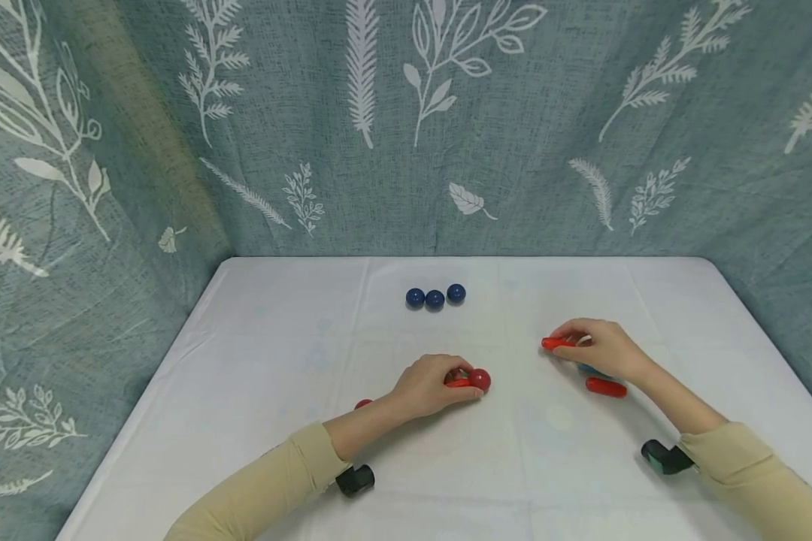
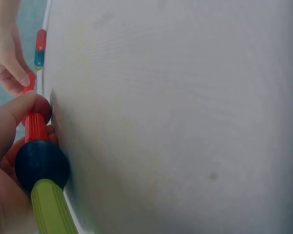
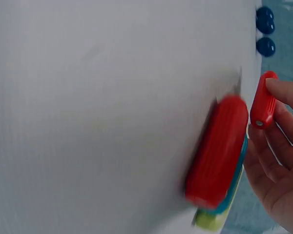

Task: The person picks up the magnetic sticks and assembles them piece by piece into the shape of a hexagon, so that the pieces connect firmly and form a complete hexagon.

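Note:
My left hand [image 1: 425,385] grips a toy piece of balls and ribbed rods, with the thumb at its red ball [image 1: 480,379]. A red rod [image 2: 35,127] joins that ball to a dark blue ball [image 2: 42,165], and a yellow-green rod [image 2: 53,207] extends from the blue one. To the right, my right hand [image 1: 604,347] pinches a loose red rod [image 3: 263,100] between thumb and fingers, above the table. Beneath this hand lie another red rod [image 1: 605,387], a blue rod [image 3: 229,190] and a yellow-green rod [image 3: 210,220], side by side.
Three dark blue balls [image 1: 435,300] sit near the far edge of the white-covered table [image 1: 277,315]. A second red ball [image 1: 363,403] peeks out behind the left forearm. Patterned curtains [image 1: 433,173] hang at the back and sides.

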{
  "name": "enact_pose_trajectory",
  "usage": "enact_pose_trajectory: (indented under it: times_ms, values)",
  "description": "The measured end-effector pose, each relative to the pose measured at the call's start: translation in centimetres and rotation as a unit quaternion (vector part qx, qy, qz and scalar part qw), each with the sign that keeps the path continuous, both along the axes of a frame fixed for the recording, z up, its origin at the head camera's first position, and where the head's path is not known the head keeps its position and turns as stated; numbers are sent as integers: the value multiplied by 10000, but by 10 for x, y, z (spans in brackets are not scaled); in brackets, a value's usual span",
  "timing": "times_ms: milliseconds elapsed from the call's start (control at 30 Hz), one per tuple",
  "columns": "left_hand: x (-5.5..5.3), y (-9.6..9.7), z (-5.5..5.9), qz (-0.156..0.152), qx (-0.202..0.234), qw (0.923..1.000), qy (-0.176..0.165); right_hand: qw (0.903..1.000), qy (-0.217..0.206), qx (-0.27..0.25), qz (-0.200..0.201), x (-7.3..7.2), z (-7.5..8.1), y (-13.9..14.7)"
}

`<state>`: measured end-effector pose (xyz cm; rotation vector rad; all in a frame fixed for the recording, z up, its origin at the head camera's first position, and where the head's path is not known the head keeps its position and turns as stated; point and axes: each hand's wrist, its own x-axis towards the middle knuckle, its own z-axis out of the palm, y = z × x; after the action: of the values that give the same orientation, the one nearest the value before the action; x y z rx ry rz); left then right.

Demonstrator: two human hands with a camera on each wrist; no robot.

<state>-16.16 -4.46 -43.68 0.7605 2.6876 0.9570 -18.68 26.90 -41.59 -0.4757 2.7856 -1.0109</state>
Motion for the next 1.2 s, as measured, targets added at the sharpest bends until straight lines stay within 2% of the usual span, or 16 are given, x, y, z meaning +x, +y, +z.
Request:
enact_pose_trajectory:
  times_ms: [167, 367, 533, 867, 1200]
  values:
    - [0, 0, 0, -3, -15, 10000, 17, 9986, -5, -210, 488, 5, -5, -20]
    - [-1, -1, -1, -25, -19, 10000, -4, 9920, 149, -440, 1175, 8, -9, -40]
    - [-2, -2, -2, -59, 62, 10000, 25, 9866, 146, -547, 1528, 7, -10, -52]
    - [-3, -3, -4, -111, 183, 9998, 33, 9816, 21, -615, 1810, 6, -15, -65]
    - [0, 4, 1, 70, 88, 9995, 306, 9804, 69, -759, 1819, 8, -15, -76]
